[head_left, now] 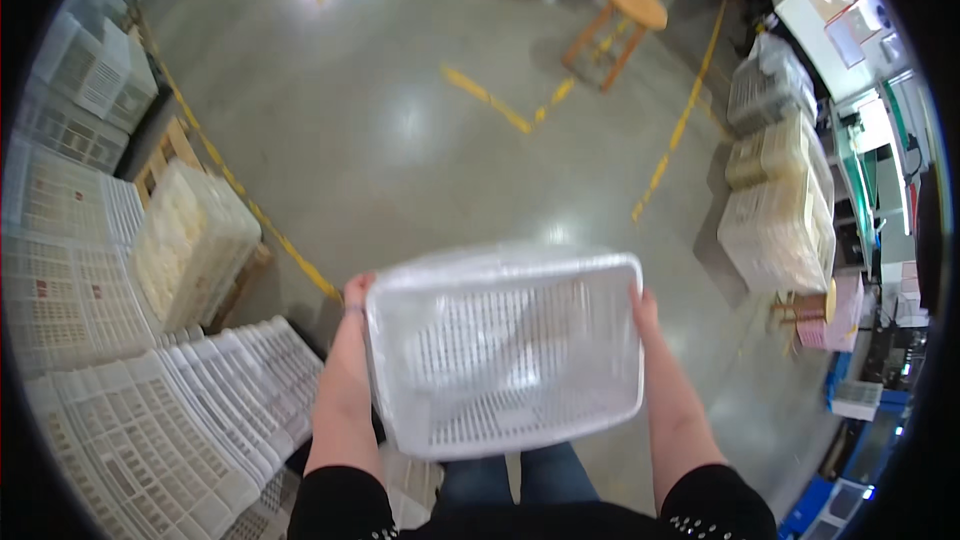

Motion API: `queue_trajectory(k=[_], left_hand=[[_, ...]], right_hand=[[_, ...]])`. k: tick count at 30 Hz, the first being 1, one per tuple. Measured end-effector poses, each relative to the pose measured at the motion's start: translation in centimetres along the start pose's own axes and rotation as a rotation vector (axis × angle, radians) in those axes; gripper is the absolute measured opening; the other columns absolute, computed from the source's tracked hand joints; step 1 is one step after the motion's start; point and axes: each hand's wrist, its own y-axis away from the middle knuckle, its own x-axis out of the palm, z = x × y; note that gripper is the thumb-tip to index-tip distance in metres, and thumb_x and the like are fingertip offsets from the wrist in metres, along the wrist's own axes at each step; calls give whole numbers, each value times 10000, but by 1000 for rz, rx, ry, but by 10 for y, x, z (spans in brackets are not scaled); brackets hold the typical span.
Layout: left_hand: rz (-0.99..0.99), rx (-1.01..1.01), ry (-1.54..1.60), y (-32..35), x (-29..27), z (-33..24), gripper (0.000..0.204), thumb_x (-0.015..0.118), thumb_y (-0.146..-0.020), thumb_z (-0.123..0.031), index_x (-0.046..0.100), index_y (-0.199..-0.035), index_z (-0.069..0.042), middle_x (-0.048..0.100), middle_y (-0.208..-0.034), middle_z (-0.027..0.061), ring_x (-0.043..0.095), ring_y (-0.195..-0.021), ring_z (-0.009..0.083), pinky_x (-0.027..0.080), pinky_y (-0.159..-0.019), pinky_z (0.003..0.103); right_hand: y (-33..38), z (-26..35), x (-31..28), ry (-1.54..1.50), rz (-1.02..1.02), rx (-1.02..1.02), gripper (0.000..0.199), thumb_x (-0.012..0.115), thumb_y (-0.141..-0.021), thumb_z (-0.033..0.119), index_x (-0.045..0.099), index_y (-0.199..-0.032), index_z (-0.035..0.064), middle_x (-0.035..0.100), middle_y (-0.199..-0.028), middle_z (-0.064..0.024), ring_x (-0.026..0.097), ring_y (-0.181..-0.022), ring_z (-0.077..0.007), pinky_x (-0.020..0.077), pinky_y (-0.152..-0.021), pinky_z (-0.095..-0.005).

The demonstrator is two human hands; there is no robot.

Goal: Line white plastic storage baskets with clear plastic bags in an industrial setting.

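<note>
Holding a white slotted plastic basket (pixel 505 350) out in front of the body, the left hand (pixel 355 300) and right hand (pixel 645 308) each have a closed grip on an opposite side rim. The basket hangs in the air above the grey floor (pixel 380 110), its opening facing up. Stacks of white crates (pixel 130 420) lie to the left, and a wooden stool (pixel 620 25) stands well ahead.

White window-like panel with pale squares (pixel 850 5) top right, blue boxes (pixel 858 400) lower right.
</note>
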Motion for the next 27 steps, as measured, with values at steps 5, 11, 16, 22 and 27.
queue_trajectory(k=[5,11,16,22,27], left_hand=[[10,-153,-69,62,1,-4,345,510,-863,-332,587,-976,-16,602,-901,27,554,-793,126,459,-699,255],[21,217,-417,82,-1,-18,124,555,-847,-151,584,-874,-33,592,-836,4,532,-742,78,445,-656,216],[8,352,-523,35,-5,-10,89,579,-824,-121,566,-835,-33,578,-758,-4,520,-686,72,436,-634,210],[-53,147,-246,71,20,-16,122,584,-816,-137,551,-875,-35,571,-822,4,518,-784,86,424,-715,226],[-69,489,-533,111,46,-7,141,540,-839,-175,544,-870,-38,551,-823,-9,491,-794,81,392,-717,214]], right_hand=[[-32,24,-9,-676,486,389,688,364,-808,625,507,-1152,47,561,-1087,-83,528,-1007,-197,414,-871,-325],[-43,70,-15,-801,607,527,662,368,-796,642,532,-1106,80,573,-1045,-51,542,-968,-197,431,-853,-348],[-35,74,-13,-775,507,511,670,388,-794,632,529,-1091,48,575,-1025,-70,556,-946,-204,446,-837,-339],[-24,50,-6,-537,140,318,555,405,-842,537,587,-886,14,573,-769,-23,543,-691,-148,446,-677,-276],[-19,38,1,-197,-102,60,570,386,-875,476,564,-707,-40,500,-588,-49,416,-553,-139,368,-552,-295]])
